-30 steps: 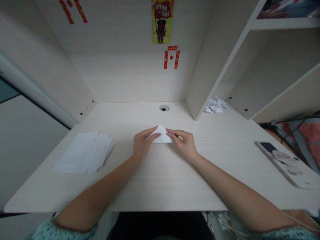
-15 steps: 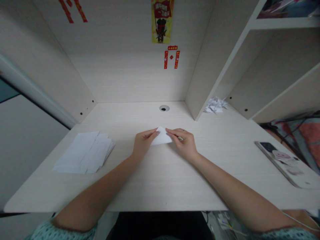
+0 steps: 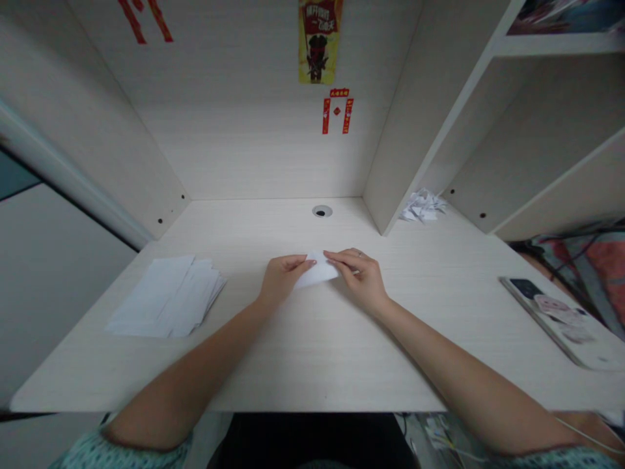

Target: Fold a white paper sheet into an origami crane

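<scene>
Between my hands, over the middle of the desk, is a small piece of white paper (image 3: 318, 272), its upper part folded down. My left hand (image 3: 284, 277) pinches its left side between thumb and fingers. On the right, my right hand (image 3: 360, 273), with a ring on one finger, pinches the other side. Fingertips cover parts of the top edge, so the exact fold is hard to make out. To the left lies a spread stack of white paper sheets (image 3: 166, 296).
A phone in a decorated case (image 3: 561, 319) lies at the right of the desk (image 3: 312, 365). Behind the upright divider (image 3: 405, 130) sits a pile of folded white paper pieces (image 3: 424, 205). A round cable hole (image 3: 322, 211) is near the back panel.
The paper's pointed top has come down, leaving a flatter upper edge. My left thumb has shifted slightly right, and both hands still hold the paper.
</scene>
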The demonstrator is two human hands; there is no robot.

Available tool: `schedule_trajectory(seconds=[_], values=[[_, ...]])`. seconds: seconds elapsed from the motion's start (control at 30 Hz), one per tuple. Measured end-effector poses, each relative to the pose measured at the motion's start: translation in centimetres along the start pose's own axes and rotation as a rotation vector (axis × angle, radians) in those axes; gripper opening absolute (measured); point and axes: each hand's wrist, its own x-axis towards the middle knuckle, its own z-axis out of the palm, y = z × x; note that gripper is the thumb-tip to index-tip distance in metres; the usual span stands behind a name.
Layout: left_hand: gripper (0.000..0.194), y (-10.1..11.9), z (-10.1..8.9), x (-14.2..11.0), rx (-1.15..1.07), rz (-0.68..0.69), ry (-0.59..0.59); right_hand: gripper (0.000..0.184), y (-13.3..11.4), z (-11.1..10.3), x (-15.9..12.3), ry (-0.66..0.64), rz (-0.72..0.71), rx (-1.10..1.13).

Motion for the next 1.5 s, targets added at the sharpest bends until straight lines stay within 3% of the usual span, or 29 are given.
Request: schedule_trajectory(seconds=[0.13,0.27,0.37,0.47,0.6,0.9,1.2,1.5], values=[[0.033,0.2,0.2,-0.2,-0.079,-0.065,-0.006,0.024,0.0,0.2,0.1,0.048,0.076,0.068],[0.037,0.0,0.5,-0.4,-0.199,-0.126,0.069,0.052,-0.2,0.4,0.6,0.144,0.274,0.321],[0.039,-0.2,0.7,-0.5,-0.266,-0.148,0.113,0.047,-0.2,0.8,0.7,0.06,0.442,0.478],[0.035,-0.4,0.8,-0.6,-0.291,-0.126,0.126,0.036,0.0,1.2,0.4,-0.098,0.531,0.453],[0.03,-0.4,1.0,-0.7,-0.31,-0.087,0.111,0.043,0.3,1.5,0.0,-0.101,0.59,0.373],[0.029,0.1,1.4,-0.9,-0.392,-0.114,0.112,0.043,-0.1,1.4,0.3,-0.081,0.619,0.41],[0.035,-0.1,1.3,-0.8,-0.348,-0.106,0.158,0.039,0.7,1.6,0.1,-0.051,0.685,0.592],[0.038,-0.1,1.3,-0.9,-0.231,-0.11,-0.045,0.038,0.0,0.8,0.5,-0.01,0.525,0.496]])
